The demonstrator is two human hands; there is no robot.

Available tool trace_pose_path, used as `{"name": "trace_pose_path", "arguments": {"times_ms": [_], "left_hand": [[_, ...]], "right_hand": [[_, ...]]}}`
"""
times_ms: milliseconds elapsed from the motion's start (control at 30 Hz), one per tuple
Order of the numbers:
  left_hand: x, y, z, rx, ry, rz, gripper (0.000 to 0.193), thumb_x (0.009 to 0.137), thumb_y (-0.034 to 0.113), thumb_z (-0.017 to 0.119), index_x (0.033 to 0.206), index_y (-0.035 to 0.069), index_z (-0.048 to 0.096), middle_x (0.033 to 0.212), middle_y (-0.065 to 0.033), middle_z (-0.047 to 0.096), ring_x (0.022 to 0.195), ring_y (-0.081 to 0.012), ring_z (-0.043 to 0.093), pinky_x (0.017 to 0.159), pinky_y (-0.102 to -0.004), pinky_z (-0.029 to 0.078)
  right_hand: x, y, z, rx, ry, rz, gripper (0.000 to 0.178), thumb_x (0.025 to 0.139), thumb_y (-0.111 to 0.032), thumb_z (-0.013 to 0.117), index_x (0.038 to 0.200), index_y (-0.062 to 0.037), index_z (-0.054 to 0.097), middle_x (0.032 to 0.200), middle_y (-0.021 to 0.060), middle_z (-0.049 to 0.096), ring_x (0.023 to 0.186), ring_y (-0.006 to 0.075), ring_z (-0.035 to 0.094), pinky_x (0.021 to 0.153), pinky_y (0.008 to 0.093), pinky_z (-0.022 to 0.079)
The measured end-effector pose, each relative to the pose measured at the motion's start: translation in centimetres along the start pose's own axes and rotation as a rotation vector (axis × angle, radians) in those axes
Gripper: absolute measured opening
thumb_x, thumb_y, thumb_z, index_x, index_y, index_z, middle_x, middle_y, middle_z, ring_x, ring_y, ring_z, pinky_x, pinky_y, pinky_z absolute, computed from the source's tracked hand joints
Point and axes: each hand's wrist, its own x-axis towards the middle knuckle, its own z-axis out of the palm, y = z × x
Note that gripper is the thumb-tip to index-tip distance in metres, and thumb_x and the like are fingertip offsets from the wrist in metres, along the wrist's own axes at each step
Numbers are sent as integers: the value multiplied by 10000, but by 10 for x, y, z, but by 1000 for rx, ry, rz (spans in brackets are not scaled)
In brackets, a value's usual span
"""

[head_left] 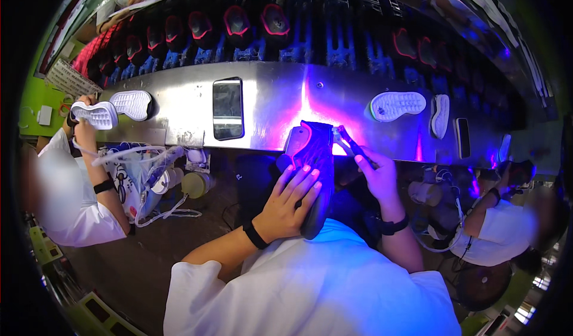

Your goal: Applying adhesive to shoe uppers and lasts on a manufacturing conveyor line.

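Steadying the dark shoe (323, 164) at the near edge of the desk (274, 97), with the left hand (285, 206) spread wide across the side, and pinching a slim tool (347, 140) in the right hand (380, 178), just beside the far end! Looks fairly light and firm, perhaps a touch slick on the smooth parts; best held low along the sides, well clear of the red trim (310, 138).
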Motion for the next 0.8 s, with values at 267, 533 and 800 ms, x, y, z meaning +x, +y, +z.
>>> {"name": "trace_pose_path", "arguments": {"times_ms": [267, 533, 800], "left_hand": [[3, -8, -4, 7, -38, 59, 507, 845, 127, 594, 1313, -58, 538, 1395, -258, 517, 1355, -417, 463, 1128, -603, 322], [8, -15, -10, 2, -76, 78, 526, 836, 119, 587, 1328, -58, 531, 1399, -257, 516, 1359, -412, 459, 1131, -594, 326], [16, -10, -15, 94, -138, 130, 486, 836, 141, 629, 1271, -63, 554, 1369, -269, 536, 1330, -422, 491, 1109, -603, 352]], "right_hand": [[-31, 2, 3, 60, -57, -10, 374, 950, -211, 690, 1271, -22, 659, 777, -48, 594, 668, 31, 496, 596, 207, 395], [-69, -7, -16, 101, -201, 105, 390, 944, -223, 699, 1259, 3, 657, 785, -25, 613, 674, 50, 534, 602, 229, 446], [-32, -26, -14, -10, -116, 120, 378, 944, -197, 702, 1252, 15, 653, 810, -37, 613, 723, 41, 532, 637, 208, 436]]}}
